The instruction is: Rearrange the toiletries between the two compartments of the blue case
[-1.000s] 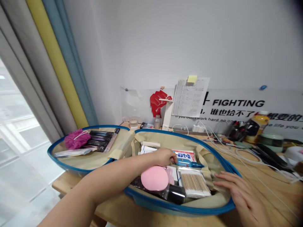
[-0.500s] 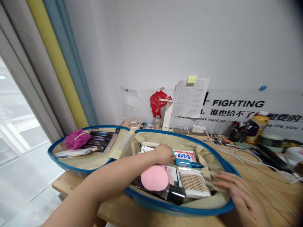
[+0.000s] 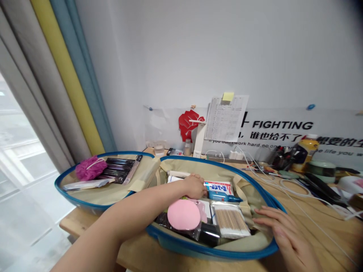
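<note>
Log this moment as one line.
left hand: in case, beside blue tube, grip hidden; right hand: at right rim, open; pink puff, swabs: right half; purple pouf: left half

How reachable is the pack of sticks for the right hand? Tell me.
Likely yes: the right hand is at the case's rim, close to the pack of sticks, which nothing appears to cover.

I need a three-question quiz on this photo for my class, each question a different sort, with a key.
1. True or false: the purple puff and the cotton swabs lie in different halves of the suitcase.
2. Where is the left hand? A) On the purple puff. B) Outside the suitcase. C) In the half with the cotton swabs.
3. Fill in: the round pad is ____ in colour.
Key: 1. True. 2. C. 3. Pink.
</note>
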The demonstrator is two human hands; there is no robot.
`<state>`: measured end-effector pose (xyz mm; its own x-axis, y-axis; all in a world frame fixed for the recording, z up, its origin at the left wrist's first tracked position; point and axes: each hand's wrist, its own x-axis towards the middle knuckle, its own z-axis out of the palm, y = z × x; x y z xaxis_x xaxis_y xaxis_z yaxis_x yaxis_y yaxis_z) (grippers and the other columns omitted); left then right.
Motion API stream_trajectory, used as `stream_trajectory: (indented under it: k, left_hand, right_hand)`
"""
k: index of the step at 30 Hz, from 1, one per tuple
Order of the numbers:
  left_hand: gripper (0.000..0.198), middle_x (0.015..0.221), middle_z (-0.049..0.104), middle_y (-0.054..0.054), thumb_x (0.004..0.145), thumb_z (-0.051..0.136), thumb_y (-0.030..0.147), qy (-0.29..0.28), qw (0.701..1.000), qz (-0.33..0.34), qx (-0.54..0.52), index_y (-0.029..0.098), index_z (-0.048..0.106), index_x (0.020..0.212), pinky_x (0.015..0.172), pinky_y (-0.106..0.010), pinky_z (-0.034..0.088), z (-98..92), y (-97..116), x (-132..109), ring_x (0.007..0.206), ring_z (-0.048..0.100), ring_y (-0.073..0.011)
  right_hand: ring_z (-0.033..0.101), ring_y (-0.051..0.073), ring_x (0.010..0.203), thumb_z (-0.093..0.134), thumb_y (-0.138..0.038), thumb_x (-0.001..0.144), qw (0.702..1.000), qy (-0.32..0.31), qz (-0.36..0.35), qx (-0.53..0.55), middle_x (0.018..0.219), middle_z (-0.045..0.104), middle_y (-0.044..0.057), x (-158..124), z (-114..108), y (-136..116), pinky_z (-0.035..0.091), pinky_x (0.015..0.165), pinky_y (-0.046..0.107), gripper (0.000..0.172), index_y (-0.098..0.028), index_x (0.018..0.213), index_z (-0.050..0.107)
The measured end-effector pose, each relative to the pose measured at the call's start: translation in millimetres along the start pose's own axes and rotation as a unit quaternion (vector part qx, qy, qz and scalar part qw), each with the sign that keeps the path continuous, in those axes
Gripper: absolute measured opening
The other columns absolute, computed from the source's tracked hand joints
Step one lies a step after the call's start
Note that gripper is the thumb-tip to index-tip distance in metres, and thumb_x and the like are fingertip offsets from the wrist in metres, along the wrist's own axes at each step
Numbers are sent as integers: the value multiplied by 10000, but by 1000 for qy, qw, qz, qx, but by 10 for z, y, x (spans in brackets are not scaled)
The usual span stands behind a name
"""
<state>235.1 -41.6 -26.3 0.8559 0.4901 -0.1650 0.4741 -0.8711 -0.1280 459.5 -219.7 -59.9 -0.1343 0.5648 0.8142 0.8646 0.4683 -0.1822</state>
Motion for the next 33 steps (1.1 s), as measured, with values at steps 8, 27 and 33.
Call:
stream_trajectory:
  k: [8,27,33]
  left_hand:
    - [264,1125,652,-42,899,432,324,13,999,30,-18,275,676,987,875,-349,339,6,-25,-2,1042,530,-241]
    - [303,1126,682,17,883,407,263,-22,994,55,-96,287,689,990,926,-311,394,-11,-100,-6,1006,597,-168]
    - [295,1110,691,16,875,435,238,-30,990,50,-132,273,700,998,823,-240,435,-53,-121,-53,979,614,-157]
  right_hand:
    - [671,207,864,369,-433,919,1000,-3,22,4,892,723,60,1,13,4,568,745,356,439,-251,763,736]
    - [666,194,868,374,-408,925,1000,-1,11,7,902,719,48,11,-3,-9,559,750,337,420,-251,776,734]
    - [663,172,863,387,-378,929,1000,10,-6,12,892,716,32,29,-6,-25,548,742,308,381,-257,792,722]
